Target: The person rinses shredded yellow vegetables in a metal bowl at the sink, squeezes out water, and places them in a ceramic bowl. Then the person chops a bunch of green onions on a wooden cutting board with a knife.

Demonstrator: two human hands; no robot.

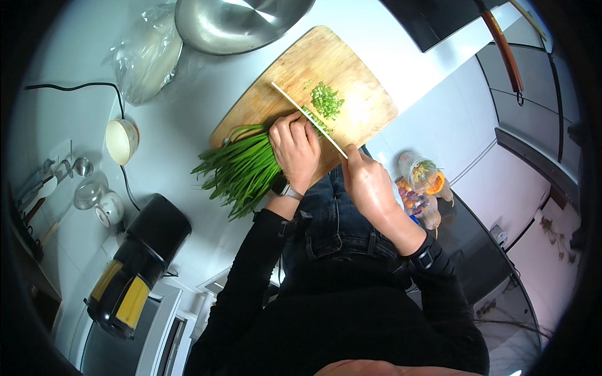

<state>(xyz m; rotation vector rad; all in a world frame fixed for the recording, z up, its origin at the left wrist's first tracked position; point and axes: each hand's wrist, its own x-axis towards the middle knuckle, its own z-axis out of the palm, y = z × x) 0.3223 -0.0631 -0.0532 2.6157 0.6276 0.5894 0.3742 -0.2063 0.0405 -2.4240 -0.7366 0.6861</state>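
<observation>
A wooden cutting board lies on the white counter. My left hand presses a bunch of long green chives or similar leaves onto the board, fingers curled, with the leafy ends spreading left over its edge. My right hand grips a knife, seen edge-on as a thin pale line from the top; its handle is hidden in the fist. The blade stands across the bunch, just beside my left fingertips. Finely chopped green pieces form a small pile on the blade's far side, with more bits along the blade.
A large metal bowl and a plastic bag stand beyond the board. A small bowl and a black appliance are at left. A wooden-handled pan juts out at upper right. Vegetables lie right of my right hand.
</observation>
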